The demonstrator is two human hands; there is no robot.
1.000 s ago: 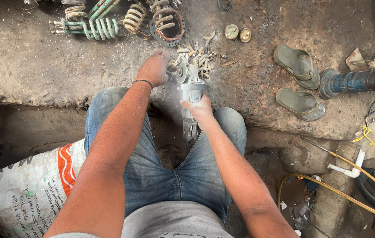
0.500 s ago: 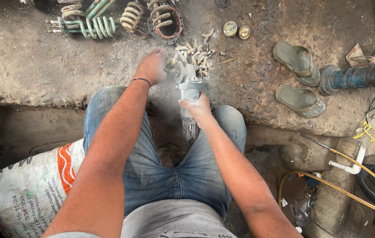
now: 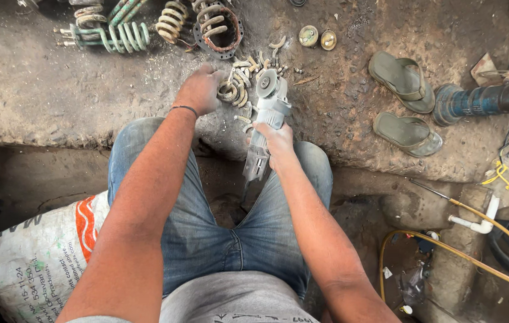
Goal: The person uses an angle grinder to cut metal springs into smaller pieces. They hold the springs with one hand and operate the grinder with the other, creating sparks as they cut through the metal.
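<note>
Jeans-covered knees fill the bottom of the view, with a white printed sack slumped off to the left and a yellow hose curling on the right. Just past the knees, the right hand is wrapped tight around the body of a grey angle grinder, disc end pointing away from the person. The left hand (thin bracelet on the wrist) is closed down on a rusty coil piece, which sits just left of the grinder's disc, basically between the two hands. Cut-off spring bits are scattered right around there. Further out on the dirty concrete slab: green coil springs, a rusty ring, and a pair of sandals off right.
</note>
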